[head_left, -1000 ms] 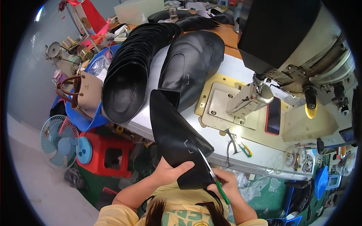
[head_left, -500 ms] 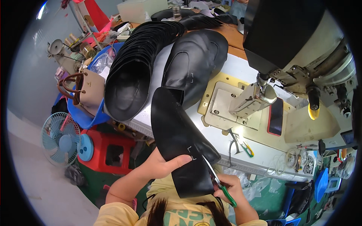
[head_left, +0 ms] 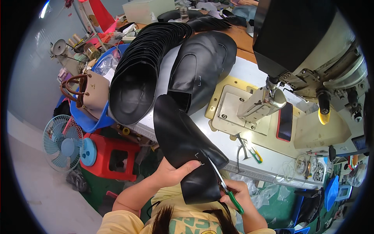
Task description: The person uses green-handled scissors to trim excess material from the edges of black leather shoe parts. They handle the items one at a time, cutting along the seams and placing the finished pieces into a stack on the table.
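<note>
A curved black leather piece (head_left: 177, 132) with small white corner marks lies across my lap and up against the table edge. My left hand (head_left: 176, 171) grips it from the left, thumb on top near the marks and fingers hidden underneath. Green-handled scissors (head_left: 235, 202) are in my right hand (head_left: 237, 192), their blades lying along the right part of the leather near its edge. Whether the blades are parted is hard to make out. Beyond the piece, a long stack of similar black leather pieces (head_left: 134, 89) and another black leather pile (head_left: 202, 58) rest on the table.
A sewing machine (head_left: 269, 101) stands on the right of the white table, a red-edged phone (head_left: 284, 121) beside it. Small snips (head_left: 255, 154) lie near the front edge. Left are a beige handbag (head_left: 95, 89) in a blue basket (head_left: 87, 123), a fan (head_left: 64, 144) and a red stool (head_left: 113, 158).
The leather piece has shifted slightly, its far end tipping a little down and left. Both hands keep their hold, and the scissors stay in nearly the same place.
</note>
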### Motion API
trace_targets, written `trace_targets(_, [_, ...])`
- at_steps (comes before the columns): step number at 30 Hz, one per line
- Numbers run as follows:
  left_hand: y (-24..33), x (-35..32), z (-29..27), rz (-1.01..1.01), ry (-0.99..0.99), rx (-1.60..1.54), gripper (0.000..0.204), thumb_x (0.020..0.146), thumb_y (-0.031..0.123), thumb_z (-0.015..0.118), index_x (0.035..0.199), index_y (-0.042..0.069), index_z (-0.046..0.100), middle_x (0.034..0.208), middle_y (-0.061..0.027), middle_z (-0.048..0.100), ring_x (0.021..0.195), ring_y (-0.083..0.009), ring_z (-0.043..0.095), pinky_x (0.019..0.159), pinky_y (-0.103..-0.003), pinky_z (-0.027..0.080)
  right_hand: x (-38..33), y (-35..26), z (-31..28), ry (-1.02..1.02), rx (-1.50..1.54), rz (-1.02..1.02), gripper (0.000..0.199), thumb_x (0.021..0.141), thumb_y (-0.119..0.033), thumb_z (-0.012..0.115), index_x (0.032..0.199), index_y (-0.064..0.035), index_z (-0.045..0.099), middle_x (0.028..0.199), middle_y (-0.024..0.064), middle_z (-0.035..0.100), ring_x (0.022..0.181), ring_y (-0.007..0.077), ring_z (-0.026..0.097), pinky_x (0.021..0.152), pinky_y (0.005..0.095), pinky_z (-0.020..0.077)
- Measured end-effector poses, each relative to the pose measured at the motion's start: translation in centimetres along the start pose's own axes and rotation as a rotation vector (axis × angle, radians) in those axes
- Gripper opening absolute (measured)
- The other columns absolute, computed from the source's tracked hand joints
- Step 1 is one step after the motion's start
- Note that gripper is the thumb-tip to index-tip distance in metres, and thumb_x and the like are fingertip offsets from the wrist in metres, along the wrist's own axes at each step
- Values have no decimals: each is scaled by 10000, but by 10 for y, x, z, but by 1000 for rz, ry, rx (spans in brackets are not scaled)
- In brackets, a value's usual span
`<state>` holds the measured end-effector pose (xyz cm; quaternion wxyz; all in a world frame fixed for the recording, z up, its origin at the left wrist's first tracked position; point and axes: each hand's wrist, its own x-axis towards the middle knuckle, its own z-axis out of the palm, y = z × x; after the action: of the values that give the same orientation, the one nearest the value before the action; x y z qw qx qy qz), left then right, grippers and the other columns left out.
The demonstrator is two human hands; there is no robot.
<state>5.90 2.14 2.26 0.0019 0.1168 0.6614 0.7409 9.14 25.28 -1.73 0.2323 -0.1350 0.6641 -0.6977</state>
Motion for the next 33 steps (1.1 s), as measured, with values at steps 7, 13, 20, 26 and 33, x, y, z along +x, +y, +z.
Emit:
trace_targets(7, [-4, -4, 1, 13, 8, -13, 188, 825, 40, 592, 1009, 11, 564, 950, -40, 593, 868, -131, 536, 788, -272, 426, -1, 3, -3, 35, -161, -65, 566, 620, -328, 800, 1027, 11, 603, 672, 45, 505, 578, 101, 441, 528, 233, 359])
trace_targets(13, [8, -12, -6, 89, -53, 231, 182, 812, 54, 609, 984, 7, 569, 915, -58, 594, 831, -169, 548, 767, -289, 430, 1, -29, -13, 22, -525, -178, 543, 590, -320, 794, 1006, -23, 611, 642, 70, 503, 553, 178, 472, 500, 270, 376])
trace_targets(20, [1, -27, -9, 227, -95, 538, 142, 817, 54, 585, 941, -8, 614, 902, -80, 629, 788, -202, 595, 728, -273, 459, -8, -36, -31, 101, -782, -221, 535, 567, -290, 799, 1023, -74, 618, 667, 60, 554, 545, 180, 512, 492, 249, 406])
trace_targets(26, [-27, -40, 35, 30, 86, 707, 273, 857, 216, 544, 1016, 1, 602, 1011, -123, 603, 938, -225, 574, 844, -326, 447, -16, -9, -21, 682, -258, -380, 539, 681, -159, 722, 1145, 18, 514, 903, 130, 625, 657, 107, 512, 612, 224, 422])
trace_targets(33, [-61, -53, 58, 432, -148, 961, 251, 867, 196, 556, 1041, 19, 592, 1042, -103, 599, 897, -198, 573, 840, -302, 424, 0, 11, 0, 589, -331, -416, 446, 605, 46, 713, 1032, 6, 589, 867, 94, 610, 683, 150, 558, 615, 225, 439])
